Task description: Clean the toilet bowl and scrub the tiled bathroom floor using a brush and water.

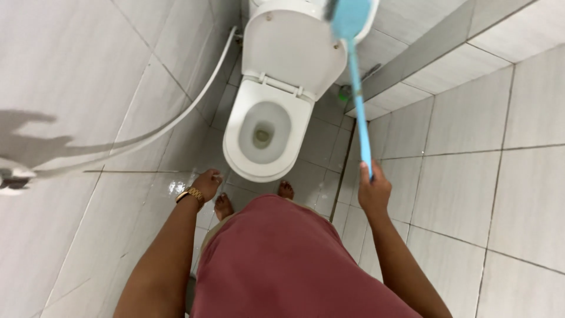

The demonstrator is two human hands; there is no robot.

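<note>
I see the toilet (271, 126), its tank cut off at the top edge. The blue brush (357, 88) blurs at its head up by the raised lid. My right hand (374, 191) wraps its handle end; left hand (207, 184) hangs empty, fingers curled loosely.

One white toilet (268, 132), one blue long-handled brush (358, 88), one white hose (176, 115), one gold wristwatch (190, 195), two hands, two bare feet.
</note>
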